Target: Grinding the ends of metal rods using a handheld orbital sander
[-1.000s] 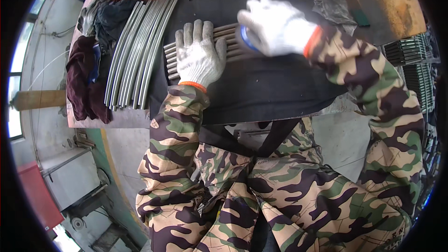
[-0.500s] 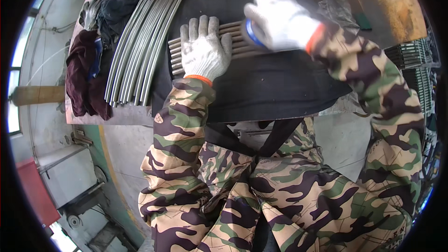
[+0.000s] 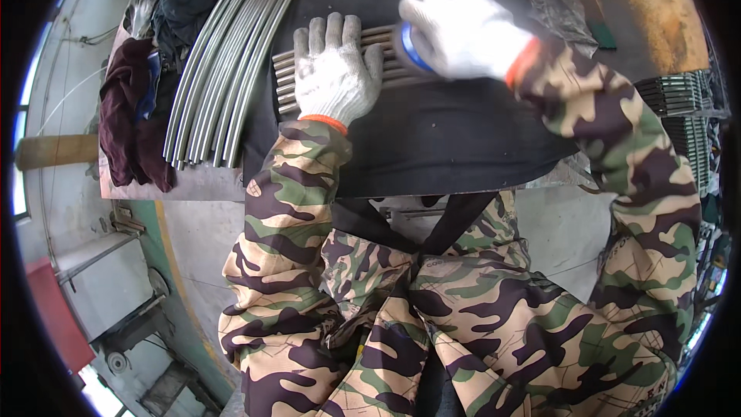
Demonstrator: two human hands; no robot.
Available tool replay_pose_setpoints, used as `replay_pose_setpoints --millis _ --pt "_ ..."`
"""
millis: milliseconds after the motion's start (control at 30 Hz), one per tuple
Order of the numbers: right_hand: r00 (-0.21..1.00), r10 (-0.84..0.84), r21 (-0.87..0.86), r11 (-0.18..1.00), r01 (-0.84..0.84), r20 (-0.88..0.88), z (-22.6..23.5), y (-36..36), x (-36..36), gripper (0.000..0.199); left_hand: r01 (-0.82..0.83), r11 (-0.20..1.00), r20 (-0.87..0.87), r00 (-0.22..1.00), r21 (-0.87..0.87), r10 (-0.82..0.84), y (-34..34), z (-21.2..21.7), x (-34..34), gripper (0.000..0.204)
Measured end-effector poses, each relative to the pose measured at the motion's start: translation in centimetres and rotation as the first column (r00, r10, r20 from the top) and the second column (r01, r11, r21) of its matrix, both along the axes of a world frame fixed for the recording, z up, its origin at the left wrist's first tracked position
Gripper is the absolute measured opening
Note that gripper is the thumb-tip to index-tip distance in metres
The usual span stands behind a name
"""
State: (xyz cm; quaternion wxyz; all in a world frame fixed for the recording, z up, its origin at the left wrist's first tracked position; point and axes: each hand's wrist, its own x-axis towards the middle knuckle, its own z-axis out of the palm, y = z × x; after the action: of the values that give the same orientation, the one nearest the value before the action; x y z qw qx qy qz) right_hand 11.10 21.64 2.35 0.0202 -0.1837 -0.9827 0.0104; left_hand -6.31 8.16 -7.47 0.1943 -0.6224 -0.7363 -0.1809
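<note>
Several thin metal rods (image 3: 285,71) lie side by side across a black cloth (image 3: 448,139). My left hand (image 3: 332,69), in a white knit glove with an orange cuff, rests flat on them with its fingers stretched out. To its right, my gloved right hand (image 3: 463,31) is closed around a round, blue-edged object (image 3: 414,48) placed over the rods. Motion smears this hand and the object, so its exact kind does not show. The right ends of the rods are hidden behind it.
A row of shiny metal rods (image 3: 231,69) lies left of my left hand. Beyond it are a dark red cloth (image 3: 127,116) and grey rags (image 3: 185,19). Crumpled clear plastic (image 3: 559,8) sits at the far right. More stacked rods (image 3: 675,96) stand past the table's right side.
The whole view has shifted slightly, so the table things sit a little higher and further left. My left hand stays flat on the rods; my right hand still grips the blue-edged object, blurred by motion.
</note>
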Motion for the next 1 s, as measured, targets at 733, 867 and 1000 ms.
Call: replay_pose_setpoints --millis 733,867,1000 --pt "0.997 -0.081 0.059 0.995 0.081 -0.007 -1.3 2.2 -0.6 0.029 0.033 0.999 0.01 0.999 0.037 -0.034 -0.6 0.0 0.7 0.042" --pt "0.999 0.035 0.006 0.999 -0.035 -0.019 -0.8 -0.9 2.6 0.03 0.042 0.994 0.09 0.995 -0.098 -0.033 -0.4 0.8 1.1 0.043" --pt "0.997 0.043 -0.012 0.999 -0.044 -0.061 -1.1 -1.2 0.6 0.031 0.022 0.998 0.015 1.0 -0.052 -0.022 -0.9 -0.4 0.1 0.049"
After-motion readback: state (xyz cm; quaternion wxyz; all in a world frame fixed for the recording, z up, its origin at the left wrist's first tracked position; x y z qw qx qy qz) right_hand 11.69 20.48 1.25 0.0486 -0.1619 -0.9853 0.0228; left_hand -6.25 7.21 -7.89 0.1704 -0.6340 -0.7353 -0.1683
